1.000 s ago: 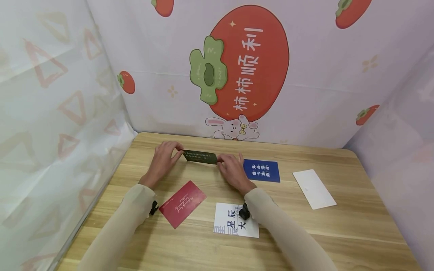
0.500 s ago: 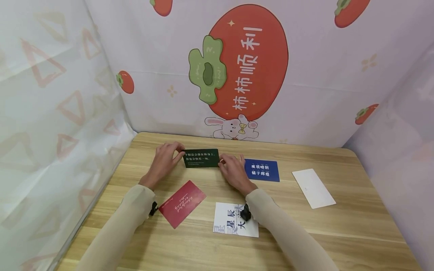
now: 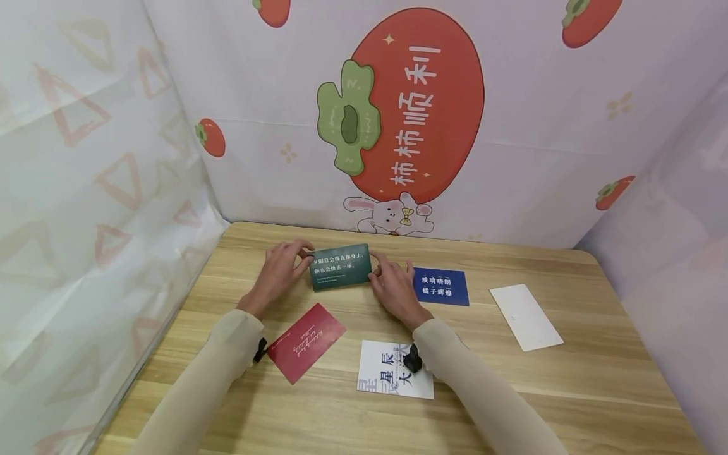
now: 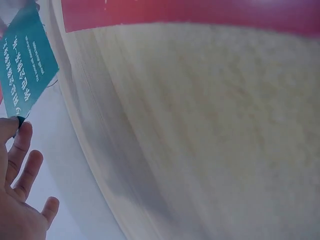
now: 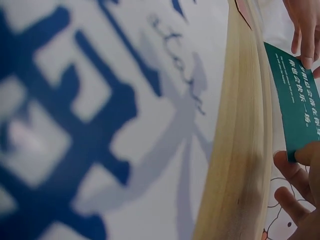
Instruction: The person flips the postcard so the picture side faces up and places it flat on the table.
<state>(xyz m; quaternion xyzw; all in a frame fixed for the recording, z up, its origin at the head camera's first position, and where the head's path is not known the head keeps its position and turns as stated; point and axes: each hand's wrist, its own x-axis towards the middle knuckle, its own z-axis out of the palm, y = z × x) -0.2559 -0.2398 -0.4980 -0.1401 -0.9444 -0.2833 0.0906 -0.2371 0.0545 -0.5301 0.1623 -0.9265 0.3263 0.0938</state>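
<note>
A dark green card (image 3: 341,268) with white printed characters is held up between both hands, its printed side facing the head camera. My left hand (image 3: 279,272) pinches its left end between thumb and finger; the left wrist view shows the other fingers of that hand (image 4: 25,185) spread apart. At the card's right end, my right hand (image 3: 392,287) pinches it near the lower corner. In the right wrist view the thumb and a finger grip the green card (image 5: 295,105) by its edge. A blue card (image 3: 440,286) lies just right of the right hand.
On the wooden table (image 3: 318,417) lie a red card (image 3: 307,343) below the left hand and a white card with dark characters (image 3: 378,360), partly covered by the right cuff. A plain white card (image 3: 527,317) lies farther right. A printed cloth (image 3: 273,183) hangs behind the table.
The green card has tilted from nearly edge-on to showing its printed face, and its right end has risen slightly. Both hands have shifted slightly right. The other cards stay in place.
</note>
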